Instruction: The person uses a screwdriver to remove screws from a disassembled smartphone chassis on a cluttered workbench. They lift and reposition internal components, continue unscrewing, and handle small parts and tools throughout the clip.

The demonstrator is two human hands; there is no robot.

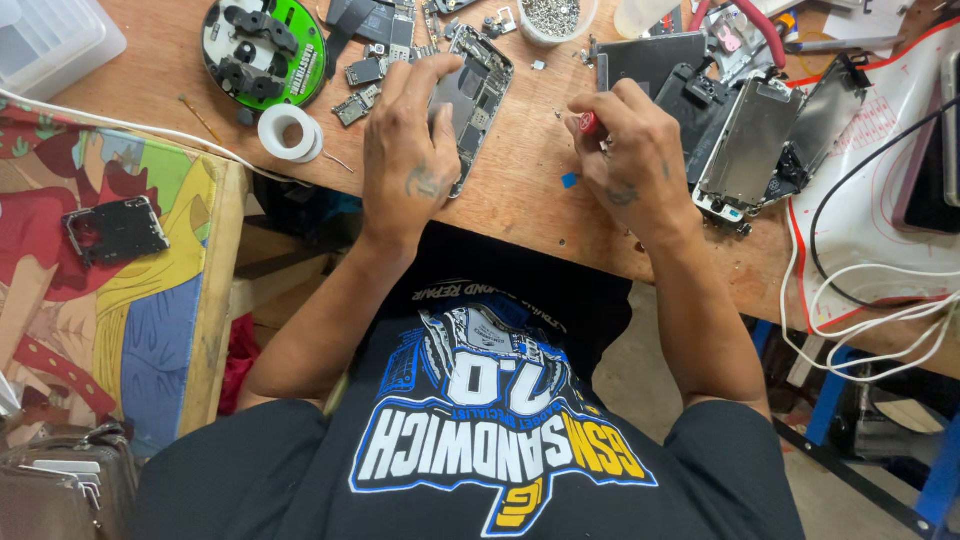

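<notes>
— Two hands over the bench; how do they sit?

— Left hand (418,150) lies palm down, fingers spread, pressing on an opened phone body (478,95) that shows past the fingertips toward one o'clock. Right hand (630,160) is curled tight around a red-handled screwdriver (587,123); only the handle end shows at its ten o'clock, and the tip is hidden.

— Where is the phone on the bench?

— Near the middle of the wooden table (520,200), tilted, between the two hands.

— Any containers?

— A round clear cup (553,20) at twelve o'clock holds a heap of small screws. A clear plastic box (45,45) sits at the far ten o'clock corner; I cannot tell its contents. A green round tray (265,50) carries black parts.

— And the surroundings?

— A white tape roll (290,133) lies at nine o'clock of the left hand. Another opened phone (770,145) lies at three o'clock of the right hand, beside a white mat (880,200) with white cables (860,310). A painted board (110,280) stands at eight o'clock.
</notes>
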